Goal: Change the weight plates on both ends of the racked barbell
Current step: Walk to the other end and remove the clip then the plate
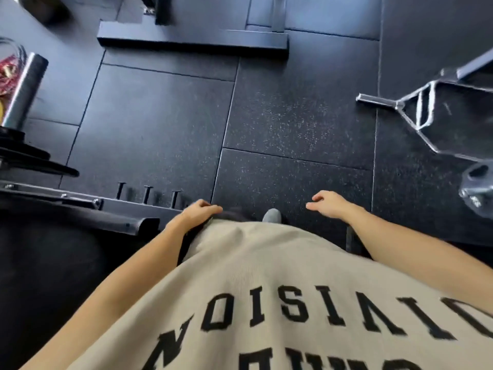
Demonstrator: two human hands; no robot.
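The steel sleeve of a barbell [22, 92] juts up at the far left edge, with black weight plates [29, 158] stacked below it. My left hand [201, 210] hangs at my hip with loosely curled fingers and holds nothing. My right hand [329, 204] hangs at the other side, fingers relaxed, also holding nothing. Both hands are well apart from the sleeve and plates. The rest of the barbell is out of view.
Black rubber floor tiles [293, 116] fill the middle. A rack base beam [192, 41] lies across the top. A plate storage frame with short pegs [146, 194] sits at lower left. A chrome hex bar [426, 108] lies on the floor at right.
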